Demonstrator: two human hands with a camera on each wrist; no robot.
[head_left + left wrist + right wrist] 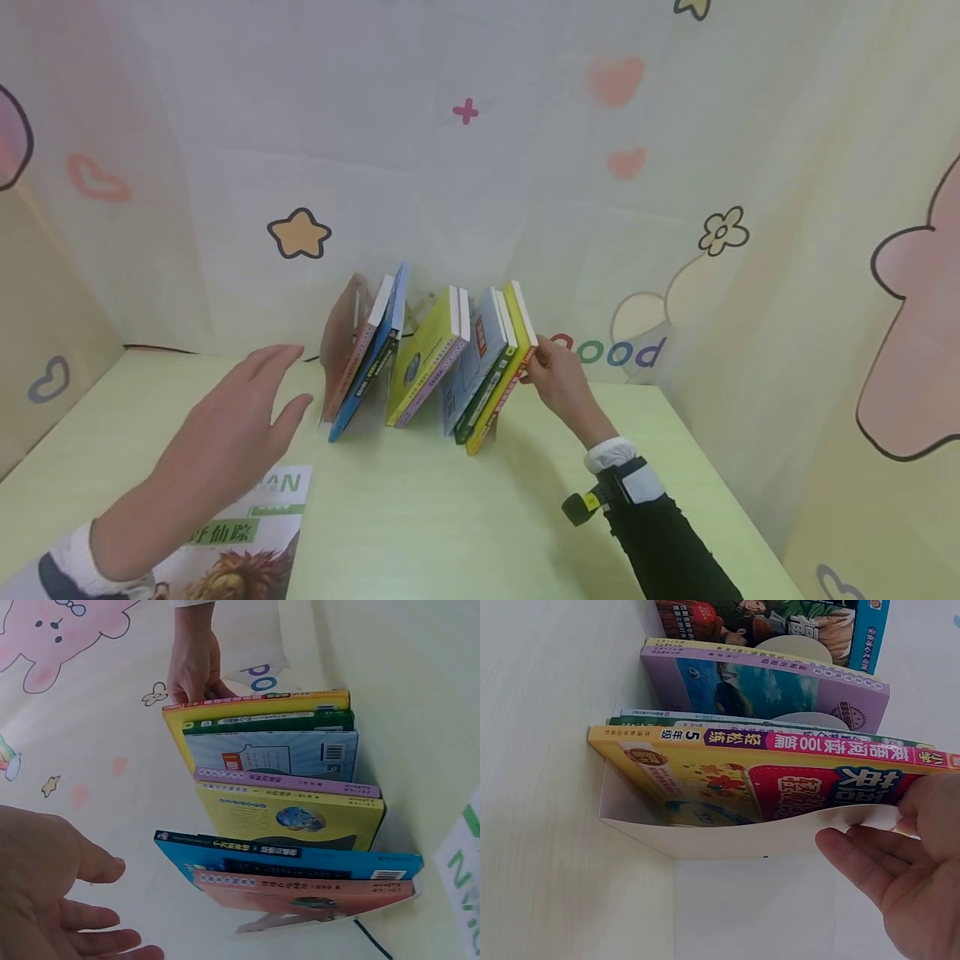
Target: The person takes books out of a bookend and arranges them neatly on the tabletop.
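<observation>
Several books stand slanted in a white book rack, its end panel (742, 838) beside the yellow book (705, 776). My right hand (564, 385) is at the upper right of the row. In the right wrist view its thumb lies on the inner side, against the yellow book's cover, and its fingers on the outer side, pinching the end panel's edge. My left hand (217, 433) is held above the table to the left of the row, fingers extended, holding nothing. Nearest to it are the salmon book (300, 900) and the blue book (337, 859).
Mid-row are a yellow-green book (423, 358), a purple one (285, 780), a light blue one (474, 358) and a green one (487, 400). A booklet with a lion (240, 533) lies on the table (420, 525) at front left. A printed curtain (480, 167) hangs behind.
</observation>
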